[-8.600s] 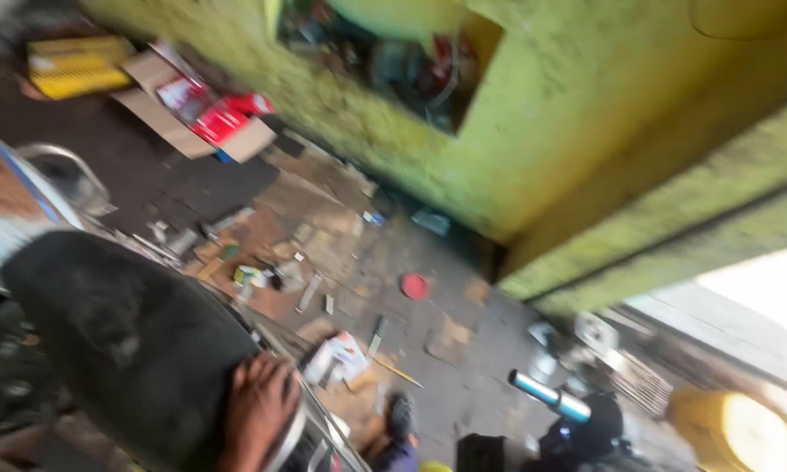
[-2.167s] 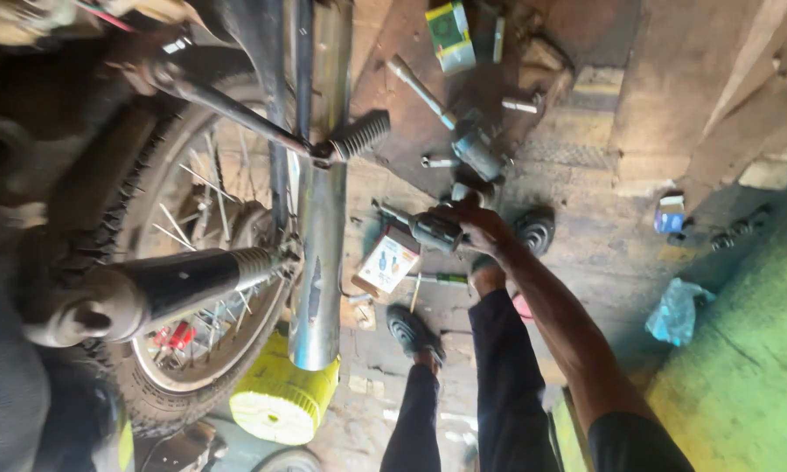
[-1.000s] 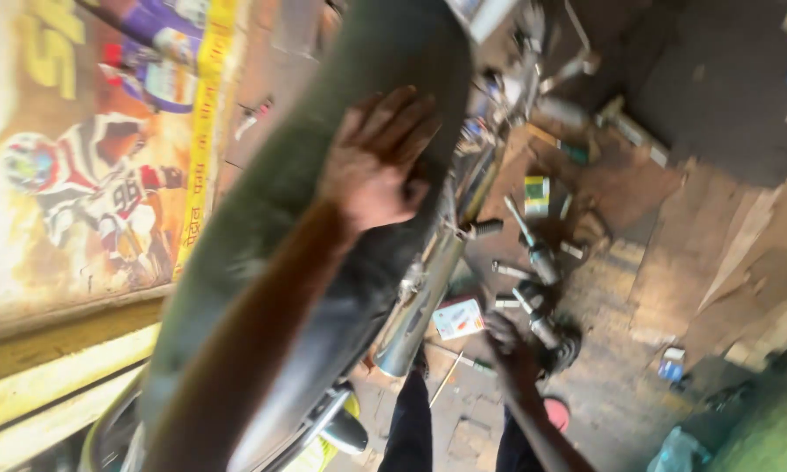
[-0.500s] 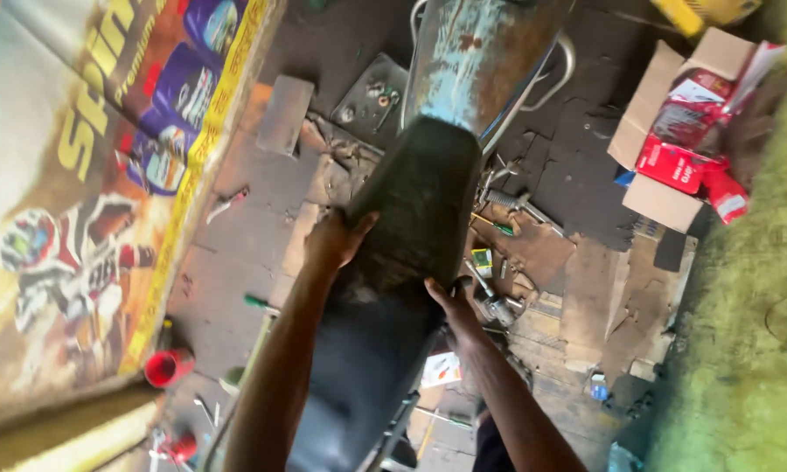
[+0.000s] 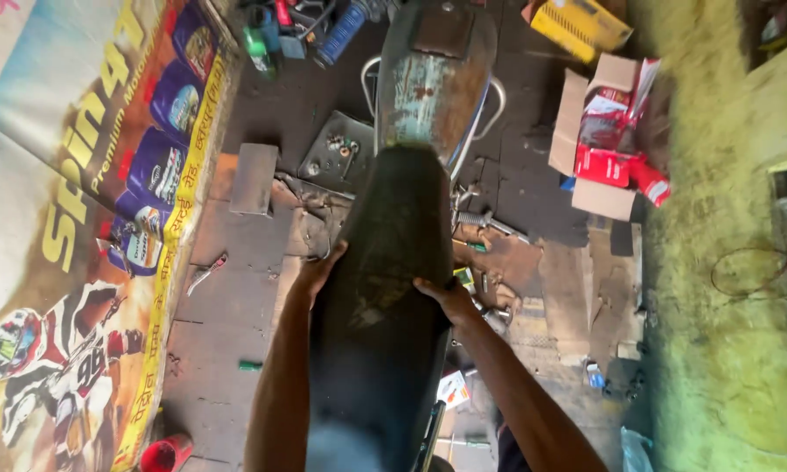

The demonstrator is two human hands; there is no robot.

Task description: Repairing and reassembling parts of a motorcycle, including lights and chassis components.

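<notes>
Two hands hold a motorbike seat.
The left hand (image 5: pixel 319 271) and right hand (image 5: pixel 446 297) grip the sides of the black seat (image 5: pixel 385 288), mid-frame, below the rusty tank (image 5: pixel 433 83).

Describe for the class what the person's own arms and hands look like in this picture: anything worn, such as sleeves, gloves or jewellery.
Both forearms are bare as far as the picture shows; no sleeve reaches into view. The left hand and the right hand wear no gloves. No watch, band or ring can be made out, though the picture is slightly blurred. The arms look lean and long.
</notes>
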